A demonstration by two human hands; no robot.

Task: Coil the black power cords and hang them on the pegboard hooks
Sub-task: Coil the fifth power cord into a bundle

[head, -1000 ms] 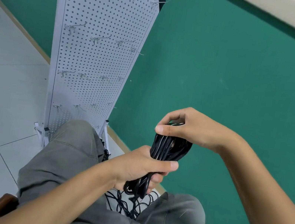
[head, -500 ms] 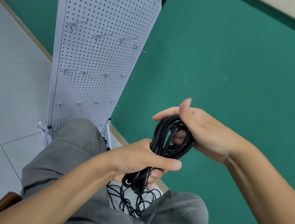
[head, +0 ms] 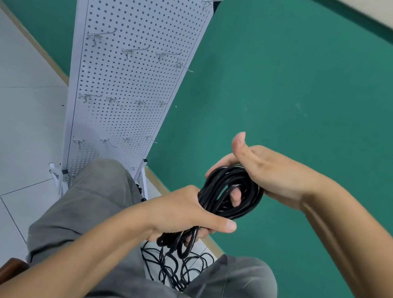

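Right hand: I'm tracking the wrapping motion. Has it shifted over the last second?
Yes. The right hand has turned: a second ago its thumb pinched the coil top; now the thumb points up toward the green wall, fingers threaded through the loop.

A pale tiled floor (head: 0,116) carries the white pegboard (head: 129,80), standing upright on its feet at about eleven o'clock beside the green wall. Loose black cords (head: 170,266) lie tangled on the floor at six o'clock, between the person's knees.

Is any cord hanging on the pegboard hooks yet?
No, the hooks on the pegboard are all bare; the coiled cord is in both hands.
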